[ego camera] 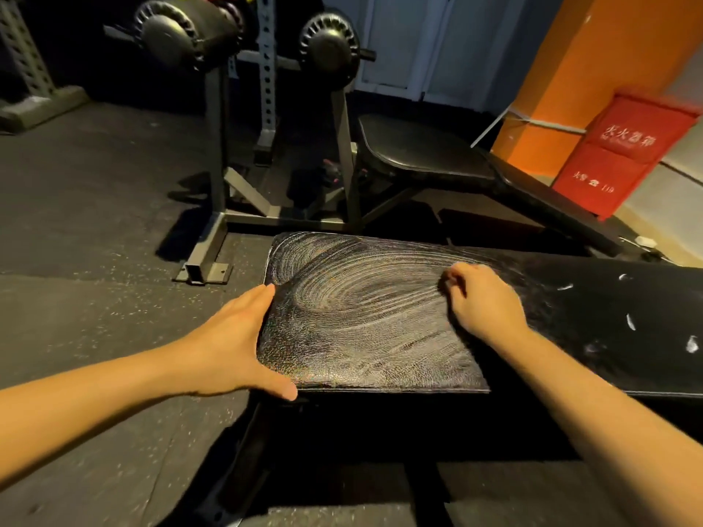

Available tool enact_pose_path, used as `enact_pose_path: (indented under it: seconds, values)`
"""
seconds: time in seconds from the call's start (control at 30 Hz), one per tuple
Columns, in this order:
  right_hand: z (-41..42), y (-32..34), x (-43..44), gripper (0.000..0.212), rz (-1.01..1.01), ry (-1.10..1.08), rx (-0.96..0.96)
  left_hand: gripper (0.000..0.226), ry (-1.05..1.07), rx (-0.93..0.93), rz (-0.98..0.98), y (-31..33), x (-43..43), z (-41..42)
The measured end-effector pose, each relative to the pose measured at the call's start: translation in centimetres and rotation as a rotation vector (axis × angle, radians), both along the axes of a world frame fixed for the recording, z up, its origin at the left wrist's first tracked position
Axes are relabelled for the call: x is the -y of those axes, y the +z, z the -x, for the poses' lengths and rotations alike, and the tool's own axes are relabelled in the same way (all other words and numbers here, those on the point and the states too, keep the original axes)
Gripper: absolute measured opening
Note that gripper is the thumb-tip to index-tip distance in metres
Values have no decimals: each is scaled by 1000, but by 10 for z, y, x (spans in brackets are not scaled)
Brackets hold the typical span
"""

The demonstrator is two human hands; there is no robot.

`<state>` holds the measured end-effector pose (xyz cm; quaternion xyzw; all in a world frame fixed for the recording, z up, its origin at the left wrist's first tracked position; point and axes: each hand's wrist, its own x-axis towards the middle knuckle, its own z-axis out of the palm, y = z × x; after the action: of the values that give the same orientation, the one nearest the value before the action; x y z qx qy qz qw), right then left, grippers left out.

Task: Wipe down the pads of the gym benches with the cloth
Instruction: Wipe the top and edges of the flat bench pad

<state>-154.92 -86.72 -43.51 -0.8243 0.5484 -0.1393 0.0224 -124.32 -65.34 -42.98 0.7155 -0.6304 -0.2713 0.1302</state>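
Down close, the left hand (236, 344) lies flat and spread against the near-left corner of the seat pad (361, 344). Its fingers run straight along the side edge and the thumb along the front, a brace by the look of it, so the pad takes the rubbing without shifting. Over to the right hand (483, 298): knuckles up, fingers curled down onto the pad's far right part. The cloth cannot be made out beneath them, so whether they clutch it is impossible to say. Pale swirling streaks cover the seat pad, which suggests this one is mostly done. Just to the right, the long back pad (593, 310) carries unspread white dabs (692, 344) and is likely next. Beyond, a second bench (422, 154) shows no streaks, with roller pads (178, 32) above and a red fire-extinguisher box (627, 154) by the orange pillar (563, 89).
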Motion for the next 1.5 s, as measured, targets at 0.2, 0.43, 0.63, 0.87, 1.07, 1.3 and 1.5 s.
enact_pose_path:
  seconds: [0.2,0.43,0.63,0.87,1.07,1.3,1.5]
  values:
    - [-118,-3,-31,22,44,140,37,155,40,-23,-20,-4,-12,-19]
    - [-125,2,-158,23,-71,931,-18,111,-9,-9,88,-7,-21,-35]
    - [-171,0,-58,20,36,500,32,103,-25,-56,115,-22,-23,-39]
    - [-183,-5,-126,17,-48,799,70,83,-98,-52,-6,-6,-16,-64]
    - [-155,2,-86,22,10,802,-13,82,-28,-111,-47,-10,-13,-63]
    - [-174,0,-104,21,4,739,53,118,17,-116,-23,-7,-14,-61]
    - [-155,2,-79,21,21,769,-14,108,-65,-94,53,-9,-7,-54]
